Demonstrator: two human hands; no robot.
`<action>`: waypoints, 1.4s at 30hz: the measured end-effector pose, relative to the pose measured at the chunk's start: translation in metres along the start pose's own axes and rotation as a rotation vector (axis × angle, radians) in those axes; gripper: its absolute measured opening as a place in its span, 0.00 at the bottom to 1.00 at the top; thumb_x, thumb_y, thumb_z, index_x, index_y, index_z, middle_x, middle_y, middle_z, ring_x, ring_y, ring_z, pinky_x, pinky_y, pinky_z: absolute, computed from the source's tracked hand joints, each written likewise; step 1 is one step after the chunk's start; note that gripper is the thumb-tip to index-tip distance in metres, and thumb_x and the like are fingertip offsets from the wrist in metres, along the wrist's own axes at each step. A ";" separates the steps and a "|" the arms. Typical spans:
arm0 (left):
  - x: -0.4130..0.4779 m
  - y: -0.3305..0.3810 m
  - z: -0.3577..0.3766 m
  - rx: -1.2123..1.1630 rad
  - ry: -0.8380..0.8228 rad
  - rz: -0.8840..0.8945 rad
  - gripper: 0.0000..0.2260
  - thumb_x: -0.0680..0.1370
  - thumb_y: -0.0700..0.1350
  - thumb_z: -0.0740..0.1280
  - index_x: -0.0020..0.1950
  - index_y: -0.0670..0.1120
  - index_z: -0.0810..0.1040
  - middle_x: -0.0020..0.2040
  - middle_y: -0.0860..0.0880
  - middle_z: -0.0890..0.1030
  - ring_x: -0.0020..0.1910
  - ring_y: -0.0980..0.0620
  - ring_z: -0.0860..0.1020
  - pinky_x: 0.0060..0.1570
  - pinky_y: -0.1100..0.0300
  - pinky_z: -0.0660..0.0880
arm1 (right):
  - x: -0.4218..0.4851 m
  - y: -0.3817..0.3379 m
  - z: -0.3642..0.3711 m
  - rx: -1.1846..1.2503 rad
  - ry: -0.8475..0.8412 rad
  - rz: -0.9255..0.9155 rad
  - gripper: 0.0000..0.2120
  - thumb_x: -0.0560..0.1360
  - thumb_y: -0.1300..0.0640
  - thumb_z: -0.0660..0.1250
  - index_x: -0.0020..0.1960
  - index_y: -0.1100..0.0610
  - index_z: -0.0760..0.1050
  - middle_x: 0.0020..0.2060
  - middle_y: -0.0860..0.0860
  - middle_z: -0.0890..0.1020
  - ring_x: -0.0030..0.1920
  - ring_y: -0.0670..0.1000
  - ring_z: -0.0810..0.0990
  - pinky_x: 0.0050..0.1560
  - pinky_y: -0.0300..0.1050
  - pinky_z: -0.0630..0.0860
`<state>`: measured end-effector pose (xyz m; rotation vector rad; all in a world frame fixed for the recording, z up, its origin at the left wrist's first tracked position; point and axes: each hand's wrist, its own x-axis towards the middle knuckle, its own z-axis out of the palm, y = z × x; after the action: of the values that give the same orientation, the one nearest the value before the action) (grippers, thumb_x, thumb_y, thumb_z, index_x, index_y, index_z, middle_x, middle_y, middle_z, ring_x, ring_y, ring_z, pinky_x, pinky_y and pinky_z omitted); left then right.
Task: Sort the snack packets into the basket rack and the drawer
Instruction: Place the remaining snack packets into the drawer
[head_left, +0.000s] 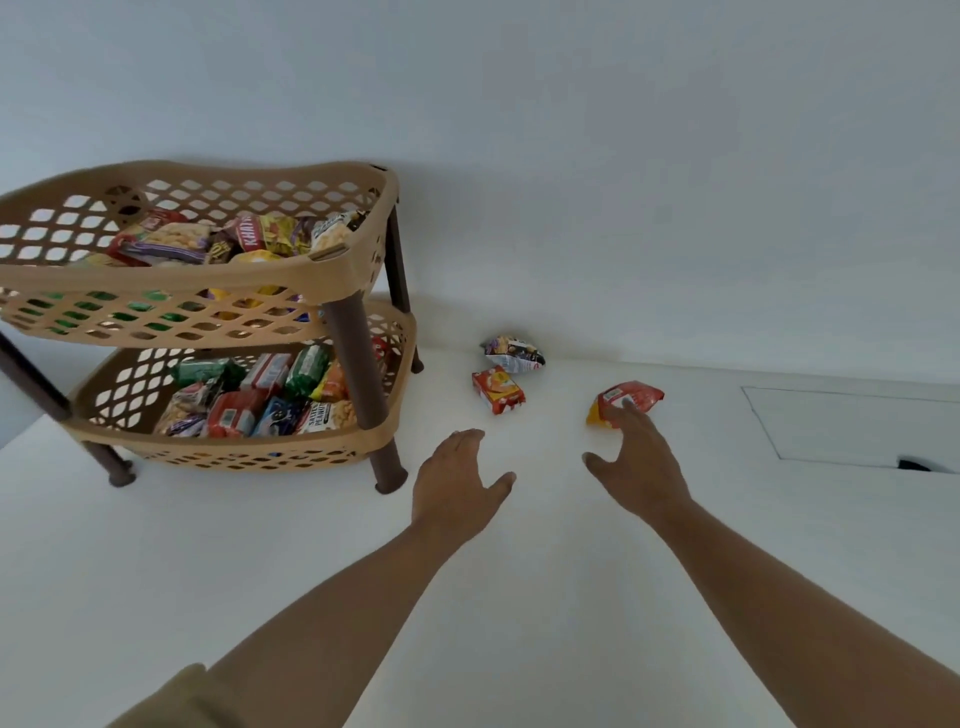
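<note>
1. One white table (519, 613) carries everything and meets a pale wall at the back.
2. One beige basket rack (363, 260) stands at the left of the table on dark brown legs. It has two baskets, one above the other.
3. The upper basket (182, 283) and the lower basket (234, 452) both hold many snack packets. They overlap too much for an exact count.
4. One flat rectangular panel (857, 421) is outlined in the table at the far right.
5. Two bare forearms reach forward, and one olive sleeve (171, 696) shows at the bottom left.
6. The left hand (457, 483) is over the table just right of the rack. Its grip is spread, the thumb is apart, and it holds nothing.
7. The right hand (636, 467) also has a spread grip. Its fingertips lie over the near edge of the red and yellow packet (636, 395). I cannot tell if they press on it.
8. Three packets lie loose on the table, right of the rack: that red and yellow one, one red-orange packet (497, 389) and one silver and dark packet (513, 354). The last two almost touch, near the wall.
</note>
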<state>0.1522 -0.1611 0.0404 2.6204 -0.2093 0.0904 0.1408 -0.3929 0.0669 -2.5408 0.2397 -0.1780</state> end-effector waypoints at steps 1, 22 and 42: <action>0.008 0.001 0.005 -0.014 -0.006 -0.015 0.33 0.76 0.63 0.65 0.76 0.50 0.63 0.75 0.52 0.66 0.74 0.52 0.63 0.71 0.54 0.63 | 0.010 0.004 -0.002 0.012 0.009 0.027 0.35 0.71 0.52 0.73 0.74 0.52 0.64 0.76 0.51 0.61 0.74 0.55 0.62 0.69 0.51 0.64; 0.142 -0.012 0.046 0.072 -0.034 -0.100 0.42 0.69 0.65 0.72 0.77 0.50 0.60 0.77 0.49 0.62 0.76 0.48 0.60 0.68 0.48 0.65 | 0.084 0.047 0.020 -0.235 -0.087 -0.041 0.38 0.68 0.47 0.75 0.74 0.45 0.61 0.78 0.51 0.53 0.77 0.57 0.46 0.67 0.59 0.67; 0.081 0.004 0.031 0.088 -0.096 -0.215 0.38 0.62 0.53 0.80 0.64 0.47 0.62 0.60 0.46 0.69 0.59 0.45 0.71 0.51 0.52 0.74 | 0.007 0.033 0.036 0.008 0.087 0.055 0.29 0.66 0.52 0.72 0.66 0.51 0.71 0.54 0.49 0.76 0.46 0.50 0.74 0.44 0.43 0.69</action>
<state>0.2318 -0.1907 0.0239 2.7188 0.0449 -0.1023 0.1497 -0.4026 0.0191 -2.5182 0.3412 -0.2684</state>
